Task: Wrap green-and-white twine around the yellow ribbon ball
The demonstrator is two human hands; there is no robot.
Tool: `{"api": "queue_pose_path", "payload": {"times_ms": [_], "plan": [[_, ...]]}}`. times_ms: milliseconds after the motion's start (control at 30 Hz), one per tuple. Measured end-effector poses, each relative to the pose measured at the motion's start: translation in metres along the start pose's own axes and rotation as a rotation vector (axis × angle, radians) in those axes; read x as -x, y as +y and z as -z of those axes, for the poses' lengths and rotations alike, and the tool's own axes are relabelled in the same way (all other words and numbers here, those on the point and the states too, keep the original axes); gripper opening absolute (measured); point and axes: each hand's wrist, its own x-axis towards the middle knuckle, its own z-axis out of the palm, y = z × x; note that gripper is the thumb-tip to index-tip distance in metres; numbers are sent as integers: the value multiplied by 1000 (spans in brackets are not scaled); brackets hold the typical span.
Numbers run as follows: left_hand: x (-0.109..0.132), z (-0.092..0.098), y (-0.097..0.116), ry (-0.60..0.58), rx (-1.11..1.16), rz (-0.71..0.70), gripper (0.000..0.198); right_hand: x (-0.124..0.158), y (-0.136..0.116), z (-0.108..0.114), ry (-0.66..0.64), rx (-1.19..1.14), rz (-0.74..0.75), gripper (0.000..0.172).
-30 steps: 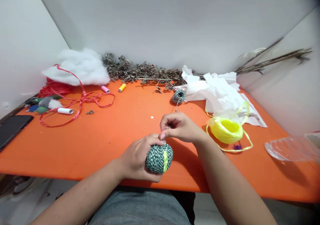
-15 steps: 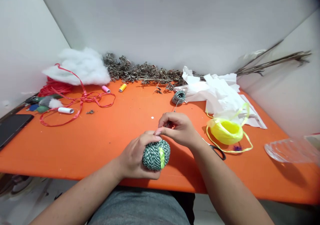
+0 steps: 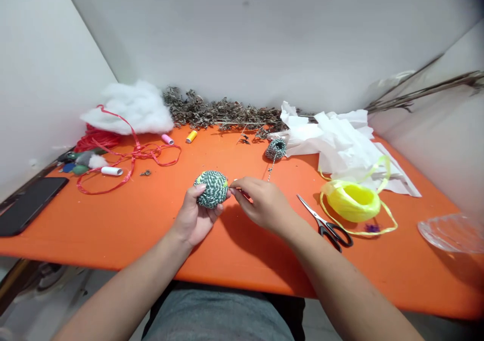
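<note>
My left hand cradles a ball of green-and-white twine palm up, its fingers wrapped around the underside. Just right of the ball, my right hand pinches something small and thin between thumb and fingers; the fingers hide most of it. A smaller green-and-white twine spool sits on the orange table beyond my hands, with a thin strand hanging toward me from it. I cannot tell whether that strand reaches my right hand.
Black-handled scissors and a yellow raffia bundle lie to the right, below white tissue paper. Red ribbon, thread spools, cotton wool, dried plants and a phone lie around the table.
The twine ball has moved up and left, and my left hand has turned palm up beneath it. My hands have separated slightly, and the scissors now show fully.
</note>
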Motion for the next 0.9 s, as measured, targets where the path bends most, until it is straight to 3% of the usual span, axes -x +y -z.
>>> {"api": "queue_pose_path", "payload": {"times_ms": [200,400,633,900], "plan": [[1,-5,2,73,78,81,32,-5,-5,8,-102,-339,-289,27],[-1,-6,0,142,42,66,27,-7,-3,12,-105,-606,-384,28],[-4,-4,-5,169,-55,27,20,-7,-5,17,-126,-639,-368,22],[-9,1,-12,137,-129,81,15,-10,-11,35,-303,-516,-222,18]]}}
